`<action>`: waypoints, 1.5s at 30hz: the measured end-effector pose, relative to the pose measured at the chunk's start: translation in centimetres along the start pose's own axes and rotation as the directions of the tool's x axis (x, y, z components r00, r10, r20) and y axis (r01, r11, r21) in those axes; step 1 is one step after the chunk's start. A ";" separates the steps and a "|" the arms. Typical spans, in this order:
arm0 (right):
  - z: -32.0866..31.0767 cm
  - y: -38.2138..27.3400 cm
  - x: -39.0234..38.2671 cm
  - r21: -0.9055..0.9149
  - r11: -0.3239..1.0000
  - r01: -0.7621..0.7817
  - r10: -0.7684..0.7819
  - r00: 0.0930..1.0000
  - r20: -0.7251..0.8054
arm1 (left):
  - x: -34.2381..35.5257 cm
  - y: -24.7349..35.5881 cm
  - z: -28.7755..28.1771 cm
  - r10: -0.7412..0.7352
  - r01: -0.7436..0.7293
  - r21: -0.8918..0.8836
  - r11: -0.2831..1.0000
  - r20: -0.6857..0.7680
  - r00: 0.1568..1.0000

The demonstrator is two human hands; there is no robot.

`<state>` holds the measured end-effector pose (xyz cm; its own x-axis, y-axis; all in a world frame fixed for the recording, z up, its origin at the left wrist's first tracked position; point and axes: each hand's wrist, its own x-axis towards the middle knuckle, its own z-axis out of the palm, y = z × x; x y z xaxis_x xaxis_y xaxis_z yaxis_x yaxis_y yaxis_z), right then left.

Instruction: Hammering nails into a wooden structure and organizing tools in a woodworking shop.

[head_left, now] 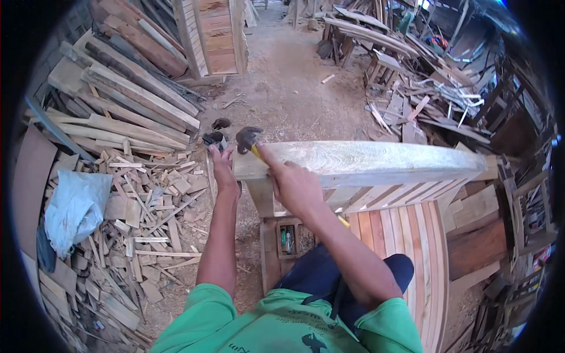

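Observation:
My right hand is wrapped round the yellow handle of a hammer, its dark metal head up by the left end of a pale wooden top rail. A yellow end of the handle shows below my right wrist. My left hand is raised just beyond the rail's end, its fingers closed on a dark tool whose kind I cannot make out. The rail tops a slatted wooden bench, with slanting slats under it and a striped seat beside my legs.
A small compartment with little tools sits by my knees. Wood offcuts cover the floor at left, under stacked planks. A pale plastic bag lies at far left. Slatted furniture stands ahead; scrap wood piles up at right.

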<state>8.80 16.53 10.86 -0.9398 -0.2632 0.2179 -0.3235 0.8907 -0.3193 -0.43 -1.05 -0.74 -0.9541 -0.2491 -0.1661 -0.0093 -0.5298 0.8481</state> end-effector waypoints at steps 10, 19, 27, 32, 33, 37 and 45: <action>-1.6 2.7 -0.1 0.102 0.994 -0.047 0.051 0.998 -0.045 | 1.5 0.5 -1.2 -0.028 0.026 -0.088 0.996 -0.019 0.999; -9.7 16.0 -11.5 -0.018 0.947 -0.321 0.301 0.905 -0.300 | -4.9 -3.2 -4.4 0.142 -0.111 0.115 0.987 -0.315 0.938; -7.6 17.8 -14.1 0.614 0.714 -0.335 0.582 0.772 -0.256 | -17.4 -22.6 -5.1 -0.123 -0.432 0.817 0.382 0.509 0.852; -7.3 18.3 -14.1 0.558 0.790 -0.253 0.493 0.804 -0.334 | -17.9 -29.6 -2.2 -0.197 -0.773 0.633 -0.034 0.754 0.626; -7.5 18.2 -14.2 0.533 0.822 -0.203 0.449 0.806 -0.385 | -17.7 -30.5 -1.8 -0.245 -0.764 0.637 -0.104 0.728 0.640; -6.9 18.4 -14.3 0.519 0.850 -0.089 0.390 0.768 -0.507 | -17.5 -32.8 -1.4 -0.166 -0.718 0.691 -0.086 0.701 0.694; -7.9 19.1 -14.1 0.530 0.819 -0.220 0.437 0.838 -0.327 | -13.5 -29.2 0.0 -0.519 0.331 0.615 0.716 0.152 0.841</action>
<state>16.72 40.18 8.96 -0.8929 0.2902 0.3443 -0.1160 0.5906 -0.7986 12.70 17.73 -23.27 -0.8433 0.1883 -0.5034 -0.5062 0.0369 0.8616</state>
